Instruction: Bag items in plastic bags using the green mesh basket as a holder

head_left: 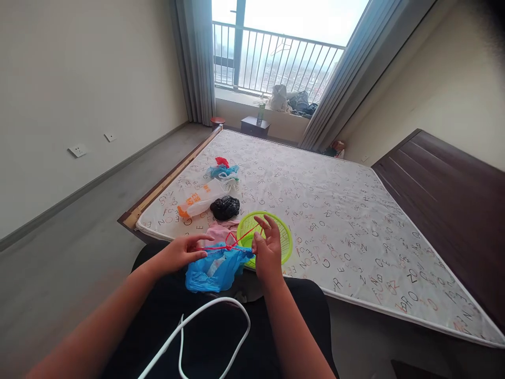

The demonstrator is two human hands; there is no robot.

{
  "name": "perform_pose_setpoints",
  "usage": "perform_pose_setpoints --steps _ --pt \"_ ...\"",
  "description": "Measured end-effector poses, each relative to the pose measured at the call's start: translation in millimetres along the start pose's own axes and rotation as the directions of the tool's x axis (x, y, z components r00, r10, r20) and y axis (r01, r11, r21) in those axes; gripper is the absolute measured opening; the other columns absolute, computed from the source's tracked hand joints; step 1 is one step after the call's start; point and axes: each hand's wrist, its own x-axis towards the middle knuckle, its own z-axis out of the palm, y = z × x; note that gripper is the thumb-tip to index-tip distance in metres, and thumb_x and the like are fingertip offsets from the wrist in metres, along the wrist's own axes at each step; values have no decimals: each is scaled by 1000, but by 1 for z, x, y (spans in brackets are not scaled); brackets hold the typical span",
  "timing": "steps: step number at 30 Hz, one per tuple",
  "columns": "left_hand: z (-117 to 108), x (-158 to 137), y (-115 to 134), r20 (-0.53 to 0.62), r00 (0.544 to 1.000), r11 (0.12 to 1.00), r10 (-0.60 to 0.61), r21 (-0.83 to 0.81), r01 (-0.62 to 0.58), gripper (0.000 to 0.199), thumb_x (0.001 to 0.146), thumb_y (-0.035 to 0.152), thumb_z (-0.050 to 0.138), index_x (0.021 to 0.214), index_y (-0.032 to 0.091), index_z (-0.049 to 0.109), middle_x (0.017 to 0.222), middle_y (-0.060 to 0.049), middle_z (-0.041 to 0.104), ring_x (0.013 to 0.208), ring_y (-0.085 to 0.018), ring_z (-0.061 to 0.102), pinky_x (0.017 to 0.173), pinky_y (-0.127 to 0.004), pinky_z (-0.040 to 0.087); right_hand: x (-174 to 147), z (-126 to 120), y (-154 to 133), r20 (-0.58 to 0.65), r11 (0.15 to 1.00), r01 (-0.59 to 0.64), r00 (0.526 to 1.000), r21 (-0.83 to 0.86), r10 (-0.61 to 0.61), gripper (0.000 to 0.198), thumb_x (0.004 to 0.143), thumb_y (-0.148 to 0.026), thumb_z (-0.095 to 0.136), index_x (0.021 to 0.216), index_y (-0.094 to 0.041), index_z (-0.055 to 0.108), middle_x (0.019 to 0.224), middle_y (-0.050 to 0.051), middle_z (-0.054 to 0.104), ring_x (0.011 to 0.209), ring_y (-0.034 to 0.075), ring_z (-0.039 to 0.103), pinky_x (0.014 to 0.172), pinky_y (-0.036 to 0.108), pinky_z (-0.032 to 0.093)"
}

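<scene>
A blue plastic bag (215, 271) hangs over my lap, with a red string (230, 243) looped around its gathered top. My left hand (184, 252) pinches one end of the string at the bag's left side. On the right, my right hand (268, 245) has the string drawn over its raised fingers, while its thumb side grips the bag's edge. Behind that hand sits a light green plastic basket (287, 237) on the mattress. A pink cloth or bag (216, 231) lies just beyond the blue bag.
On the mattress (335, 210) lie a black plastic bag (224, 208), a white bag with orange print (201, 199), another blue bag (223, 171) and a small red bag (222, 161). A white cable (213, 302) loops over my lap. The bed's wooden rail (169, 181) runs along the left.
</scene>
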Motion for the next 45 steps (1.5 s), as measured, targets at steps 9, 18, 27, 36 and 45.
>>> perform_pose_setpoints --steps 9,18,27,36,45 --pt "-4 6 -11 -477 878 737 36 -581 -345 22 81 37 81 85 17 73 48 10 37 42 -5 36 55 -22 52 1 -6 -8 -29 982 44 998 -182 -50 52 89 -27 60 138 -31 46 146 9 57 50 3 44 46 21 43" --pt "-8 10 3 -507 860 496 -64 -764 -413 14 94 28 70 107 23 72 112 1 77 38 2 26 43 -13 45 -5 -2 3 47 867 126 992 -482 -118 67 87 -24 64 151 -35 44 146 10 56 57 7 47 65 29 51" --pt "-6 8 5 -630 774 674 58 -547 -496 32 83 22 79 115 28 74 147 -4 61 48 1 37 58 -17 56 3 -12 11 291 634 242 956 -734 -29 14 92 -24 64 83 -26 75 85 4 65 78 19 59 74 30 43" --pt "-27 8 1 -719 692 621 -69 -574 -534 22 83 19 76 103 26 75 119 -1 75 40 1 27 36 -13 36 2 -12 10 -22 638 131 974 -759 -226 18 96 -30 49 84 -22 60 73 1 56 67 17 50 64 31 37" --pt "-31 14 2 -785 619 804 27 -351 -480 11 80 23 72 89 16 72 81 -3 66 63 -10 58 57 -19 51 3 -14 -3 -70 954 -46 997 -296 26 26 88 -47 66 96 -23 64 76 -3 60 51 10 49 47 24 35"
